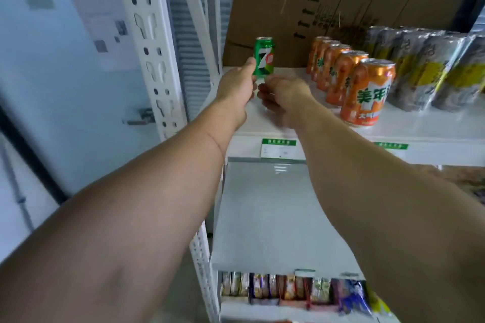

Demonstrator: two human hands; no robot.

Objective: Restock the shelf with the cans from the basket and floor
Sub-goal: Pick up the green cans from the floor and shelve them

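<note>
left hand [237, 86] gripping green can [263, 56] at frame centre over shelf [420, 126]; right hand [282, 98] blurred, grip unclear; orange cans [364, 92] right.

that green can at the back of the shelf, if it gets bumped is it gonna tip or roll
The green can is tall and narrow and already looks slightly tilted in the left hand, so a bump could probably tip it. Once on its round side it would likely roll along the smooth white shelf. Its metal wall looks stiff, so a light grip should hold.

Small shop, white metal shelf [420, 131], green price tags [279, 148], rows of orange cans [367, 92]
</note>
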